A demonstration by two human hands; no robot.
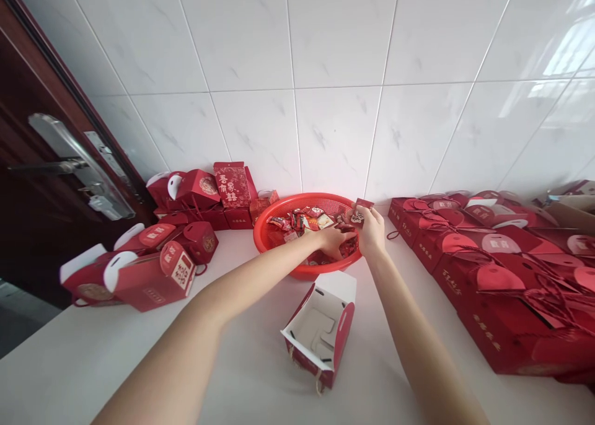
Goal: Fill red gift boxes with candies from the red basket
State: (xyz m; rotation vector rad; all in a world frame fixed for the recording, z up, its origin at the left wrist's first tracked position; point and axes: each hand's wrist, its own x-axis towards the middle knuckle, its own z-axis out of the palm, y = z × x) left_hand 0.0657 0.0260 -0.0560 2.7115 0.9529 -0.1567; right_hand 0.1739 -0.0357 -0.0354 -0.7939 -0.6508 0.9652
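Note:
My left hand reaches into a red plastic basket, fingers stretched out among the wrapped candies at its right side. The fingertips are partly hidden by the candies. At the basket's right rim, my right hand is closed on a small dark red candy packet with pale printing. In front of the basket, between my forearms, stands a red gift box with its top open. Its white inside shows nothing in it, and a twine cord hangs from its near side.
Closed red gift boxes with rope handles stand in rows on the right. More red boxes fill the left of the white table. Behind is a tiled wall; a dark door with a metal handle is at the left.

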